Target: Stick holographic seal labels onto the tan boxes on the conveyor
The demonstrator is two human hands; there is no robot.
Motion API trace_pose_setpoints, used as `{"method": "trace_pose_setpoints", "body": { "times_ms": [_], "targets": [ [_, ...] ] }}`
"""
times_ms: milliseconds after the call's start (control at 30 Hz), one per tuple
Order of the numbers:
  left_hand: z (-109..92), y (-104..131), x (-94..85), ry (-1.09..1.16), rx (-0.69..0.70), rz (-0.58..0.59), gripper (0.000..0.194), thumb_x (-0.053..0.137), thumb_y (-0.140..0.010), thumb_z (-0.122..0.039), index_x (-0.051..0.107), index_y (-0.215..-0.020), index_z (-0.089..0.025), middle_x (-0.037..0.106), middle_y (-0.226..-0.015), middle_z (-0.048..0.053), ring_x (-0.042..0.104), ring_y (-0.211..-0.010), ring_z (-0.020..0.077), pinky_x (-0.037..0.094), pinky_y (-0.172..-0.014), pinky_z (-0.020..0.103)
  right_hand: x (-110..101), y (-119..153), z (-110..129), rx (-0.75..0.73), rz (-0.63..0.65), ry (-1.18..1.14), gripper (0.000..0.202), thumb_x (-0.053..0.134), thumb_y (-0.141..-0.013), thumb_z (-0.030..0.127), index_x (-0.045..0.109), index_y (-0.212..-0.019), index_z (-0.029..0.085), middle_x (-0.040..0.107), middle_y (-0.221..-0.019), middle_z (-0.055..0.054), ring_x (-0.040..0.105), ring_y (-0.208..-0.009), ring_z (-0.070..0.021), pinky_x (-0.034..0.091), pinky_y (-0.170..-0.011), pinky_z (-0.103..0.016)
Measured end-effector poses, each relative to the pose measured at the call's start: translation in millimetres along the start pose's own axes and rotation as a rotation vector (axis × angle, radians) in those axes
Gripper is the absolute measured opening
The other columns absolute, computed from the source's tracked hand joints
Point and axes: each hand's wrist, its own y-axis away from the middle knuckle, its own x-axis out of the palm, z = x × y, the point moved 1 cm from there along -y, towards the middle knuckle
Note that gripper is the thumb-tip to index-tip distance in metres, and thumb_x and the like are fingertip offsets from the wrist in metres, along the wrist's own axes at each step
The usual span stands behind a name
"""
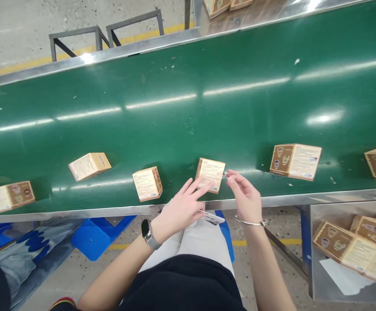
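Observation:
A small tan and brown carton (pixel 211 172) sits on the green conveyor belt in front of me. My left hand (pixel 183 209), wearing a watch, lays its stretched fingers over the carton's near left part. Its other fingers grip a thin white card (pixel 214 218) with dark print, which sticks out below the belt's edge. At the carton's right edge, my right hand (pixel 244 192) pinches a tiny clear, shiny piece (pixel 225 175), possibly a sticker; its kind is too small to tell. A bracelet circles the right wrist.
Similar cartons lie along the belt (pixel 175 129): one carton (pixel 148 184) to the left, another carton (pixel 296 162) to the right. Several stacked cartons (pixel 362 246) fill a metal side table at lower right. A blue stool (pixel 93 237) and a person's jeans (pixel 42 250) are at lower left.

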Motion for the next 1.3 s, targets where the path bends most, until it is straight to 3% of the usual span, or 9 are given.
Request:
{"method": "trace_pose_setpoints", "body": {
  "times_ms": [133, 300, 733, 900, 967, 1033, 1100, 1200, 1300],
  "targets": [
    [8, -5, 15.8, -0.022, 0.046, 0.082, 0.019, 0.061, -0.091, -0.021, 0.069, -0.075, -0.015, 0.028, -0.160, 0.006, 0.019, -0.151, 0.0270, 0.025, -0.122, 0.047, 20, -4, -15, 0.072, -0.103, -0.046, 0.038, 0.072, -0.069, 0.055, 0.067, -0.075, 0.018, 0.073, -0.111, -0.013, 0.068, -0.101, -0.0280, 0.054, -0.090, -0.046],
    [6, -13, 24.0, -0.024, 0.036, 0.090, 0.019, 0.059, -0.091, -0.019, 0.070, -0.076, -0.015, 0.024, -0.161, 0.004, 0.020, -0.151, 0.0237, 0.026, -0.122, 0.045, 16, -1, -12, 0.058, -0.180, -0.038, 0.033, 0.072, -0.071, 0.050, 0.068, -0.077, 0.018, 0.073, -0.109, -0.013, 0.068, -0.103, -0.0278, 0.054, -0.091, -0.045],
    [-7, -26, 16.2, -0.034, 0.069, 0.139, 0.016, 0.062, -0.090, -0.021, 0.071, -0.078, -0.015, 0.025, -0.161, 0.006, 0.023, -0.150, 0.0242, 0.026, -0.122, 0.048, 21, 5, -1, -0.148, -0.414, 0.232, 0.031, 0.064, -0.082, 0.049, 0.062, -0.081, 0.018, 0.070, -0.105, -0.015, 0.067, -0.090, -0.0242, 0.055, -0.075, -0.038],
    [-7, -30, 12.2, 0.031, 0.110, 0.100, 0.018, 0.061, -0.091, -0.020, 0.070, -0.077, -0.013, 0.030, -0.159, 0.008, 0.025, -0.149, 0.0251, 0.024, -0.123, 0.046, 13, -7, 3, -0.144, -0.500, 0.239, 0.050, 0.070, -0.078, 0.049, 0.053, -0.113, 0.019, 0.066, -0.111, -0.014, 0.066, -0.071, -0.0187, 0.054, -0.064, -0.034],
    [-8, -29, 7.0, 0.129, 0.098, 0.095, 0.018, 0.059, -0.093, -0.022, 0.070, -0.081, -0.014, 0.044, -0.152, 0.009, 0.035, -0.145, 0.0245, 0.029, -0.120, 0.043, -1, -9, 13, -0.118, -0.496, 0.268, 0.049, 0.068, -0.079, 0.051, 0.054, -0.113, 0.018, 0.065, -0.111, -0.015, 0.066, -0.071, -0.0202, 0.055, -0.065, -0.036],
    [-11, -24, -1.8, 0.258, 0.002, 0.132, 0.019, 0.056, -0.095, -0.027, 0.070, -0.088, -0.017, 0.067, -0.126, 0.008, 0.059, -0.124, 0.0224, 0.045, -0.105, 0.037, -18, -5, 30, -0.190, -0.420, 0.394, 0.038, 0.062, -0.084, 0.051, 0.061, -0.103, 0.018, 0.066, -0.106, -0.014, 0.068, -0.079, -0.0236, 0.056, -0.073, -0.040],
    [-14, -17, -13.5, 0.379, -0.125, 0.173, 0.021, 0.054, -0.096, -0.032, 0.071, -0.093, -0.020, 0.076, -0.095, 0.002, 0.070, -0.090, 0.0188, 0.051, -0.080, 0.030, -29, 6, 52, -0.322, -0.152, 0.518, 0.031, 0.058, -0.088, 0.050, 0.065, -0.098, 0.021, 0.069, -0.100, -0.011, 0.068, -0.084, -0.0242, 0.056, -0.079, -0.041],
    [-15, -5, -31.9, 0.511, -0.225, 0.168, 0.021, 0.055, -0.095, -0.034, 0.071, -0.094, -0.022, 0.073, -0.079, -0.001, 0.066, -0.070, 0.0145, 0.043, -0.063, 0.024, -31, 28, 79, -0.393, 0.484, 0.577, 0.027, 0.057, -0.091, 0.047, 0.069, -0.097, 0.025, 0.073, -0.090, -0.006, 0.070, -0.079, -0.0206, 0.058, -0.073, -0.033],
    [-12, 6, -44.2, 0.614, -0.270, 0.148, 0.019, 0.055, -0.094, -0.032, 0.070, -0.093, -0.021, 0.072, -0.080, -0.001, 0.064, -0.070, 0.0129, 0.041, -0.062, 0.022, -23, 42, 88, -0.352, 0.757, 0.594, 0.025, 0.056, -0.093, 0.044, 0.071, -0.090, 0.024, 0.074, -0.080, -0.002, 0.070, -0.067, -0.0169, 0.057, -0.061, -0.027]
  ]
}}
